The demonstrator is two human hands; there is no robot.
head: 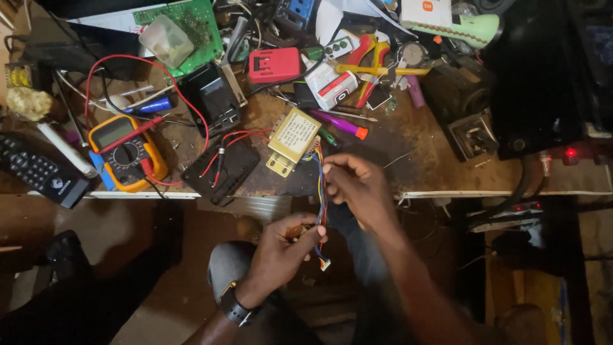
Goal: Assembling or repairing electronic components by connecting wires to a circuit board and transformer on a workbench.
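Looking down, I see my left hand (281,246) and right hand (357,185) both pinched shut on one bundle of coloured wires (321,191) hanging below the bench edge, a small white plug (325,263) at its lower end. The wires run up to a gold transformer (292,140) with a pale rectangular label, lying at the wooden bench's (434,160) front edge. One red box (274,65) and one white-and-red carton (332,84) lie behind it. One yellow multimeter (126,152) sits left, red lead across it, beside one black handset (39,171). One green circuit board (185,32) lies far back.
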